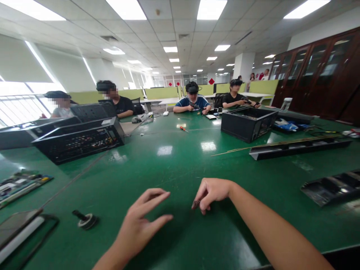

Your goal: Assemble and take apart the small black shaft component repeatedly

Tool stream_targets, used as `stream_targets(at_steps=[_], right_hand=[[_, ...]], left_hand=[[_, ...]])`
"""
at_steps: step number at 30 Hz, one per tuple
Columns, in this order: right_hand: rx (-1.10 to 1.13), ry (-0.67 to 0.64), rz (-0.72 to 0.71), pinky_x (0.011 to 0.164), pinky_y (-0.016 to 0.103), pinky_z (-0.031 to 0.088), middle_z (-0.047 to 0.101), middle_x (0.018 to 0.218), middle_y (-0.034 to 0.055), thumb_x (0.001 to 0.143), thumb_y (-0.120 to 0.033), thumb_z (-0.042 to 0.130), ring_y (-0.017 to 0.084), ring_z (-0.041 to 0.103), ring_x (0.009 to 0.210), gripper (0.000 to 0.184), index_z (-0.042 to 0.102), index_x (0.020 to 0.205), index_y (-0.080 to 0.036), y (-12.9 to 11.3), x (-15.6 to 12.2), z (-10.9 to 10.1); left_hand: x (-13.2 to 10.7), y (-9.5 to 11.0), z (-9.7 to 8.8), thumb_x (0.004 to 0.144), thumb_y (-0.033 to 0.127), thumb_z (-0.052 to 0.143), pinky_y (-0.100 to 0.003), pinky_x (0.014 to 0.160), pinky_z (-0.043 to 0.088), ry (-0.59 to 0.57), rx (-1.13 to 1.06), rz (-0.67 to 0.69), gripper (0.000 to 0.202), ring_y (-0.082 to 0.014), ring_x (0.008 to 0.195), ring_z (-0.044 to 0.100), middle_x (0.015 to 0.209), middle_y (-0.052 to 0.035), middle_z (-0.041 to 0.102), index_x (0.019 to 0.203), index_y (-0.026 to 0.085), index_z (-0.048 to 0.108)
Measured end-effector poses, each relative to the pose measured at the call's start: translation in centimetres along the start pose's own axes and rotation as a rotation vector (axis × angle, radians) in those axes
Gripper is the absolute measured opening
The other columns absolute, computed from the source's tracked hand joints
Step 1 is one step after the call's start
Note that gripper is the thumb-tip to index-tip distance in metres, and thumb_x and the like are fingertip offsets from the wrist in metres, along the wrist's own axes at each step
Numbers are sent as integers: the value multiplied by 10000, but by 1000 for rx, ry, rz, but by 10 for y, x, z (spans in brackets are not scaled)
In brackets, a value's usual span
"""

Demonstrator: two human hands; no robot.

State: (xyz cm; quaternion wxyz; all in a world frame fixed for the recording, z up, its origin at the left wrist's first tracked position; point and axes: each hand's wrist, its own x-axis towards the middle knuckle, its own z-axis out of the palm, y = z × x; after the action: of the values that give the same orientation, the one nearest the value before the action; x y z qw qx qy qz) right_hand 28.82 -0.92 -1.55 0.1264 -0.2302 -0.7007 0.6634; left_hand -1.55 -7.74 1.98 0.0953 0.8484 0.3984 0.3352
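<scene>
The right hand [211, 192] pinches a small dark piece [195, 204] just above the green table [180, 157], the left hand [140, 228] hovering open beside it: seemingly a pick-up, calling for a steady fingertip hold.

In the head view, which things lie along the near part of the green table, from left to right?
Flat dark device, small round black part, left hand, right hand pinching a small dark piece, long black panel.
</scene>
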Motion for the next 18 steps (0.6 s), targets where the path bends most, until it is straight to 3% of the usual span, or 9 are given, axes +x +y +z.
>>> stream_targets(at_steps=[3, 6, 9, 14, 16, 18], right_hand=[[70, -130, -9, 637, 220, 514, 750, 798, 64, 698, -438, 851, 109, 623, 607, 522, 760, 1074, -88, -3, 1, 3], [105, -158, -9, 652, 238, 528, 757, 824, 97, 654, -479, 872, 131, 642, 621, 582, 760, 1044, -63, -5, -3, 0], [99, -116, -19, 645, 229, 528, 757, 831, 101, 661, -478, 872, 124, 633, 613, 571, 763, 1035, -60, -5, -4, -1], [66, -126, -14, 590, 192, 511, 752, 804, 66, 616, -434, 906, 100, 605, 587, 525, 779, 974, -71, -1, 2, 1], [107, -161, -3, 582, 186, 511, 756, 815, 64, 588, -411, 923, 103, 614, 602, 579, 769, 1034, -76, 2, 3, 0], [156, -187, 12, 575, 178, 513, 763, 840, 65, 593, -388, 925, 98, 620, 609, 638, 744, 1124, -85, 5, 3, -3]], left_hand=[[32, 27, 39, 805, 290, 769, -361, 919, 565, -147, -173, 140, 323, -232, 1053, 669, 1144, -67, 681, 1123, 344, 750], [45, 35, 55, 801, 251, 780, -351, 890, 568, -127, -289, 183, 270, -213, 1019, 671, 1098, -67, 677, 1055, 342, 778], [44, 37, 58, 735, 260, 843, -363, 892, 569, -86, -357, 169, 379, -224, 1024, 666, 1111, -73, 669, 1097, 340, 769], [41, 48, 62, 782, 268, 804, -332, 828, 587, -117, -427, 155, 172, -206, 954, 692, 1051, -76, 701, 950, 304, 808], [41, 50, 57, 794, 258, 785, -323, 795, 592, -68, -439, 183, 131, -207, 913, 707, 1002, -80, 731, 924, 263, 800], [37, 44, 41, 814, 246, 750, -320, 797, 590, 55, -368, 154, 96, -204, 879, 718, 933, -59, 758, 906, 243, 778]])
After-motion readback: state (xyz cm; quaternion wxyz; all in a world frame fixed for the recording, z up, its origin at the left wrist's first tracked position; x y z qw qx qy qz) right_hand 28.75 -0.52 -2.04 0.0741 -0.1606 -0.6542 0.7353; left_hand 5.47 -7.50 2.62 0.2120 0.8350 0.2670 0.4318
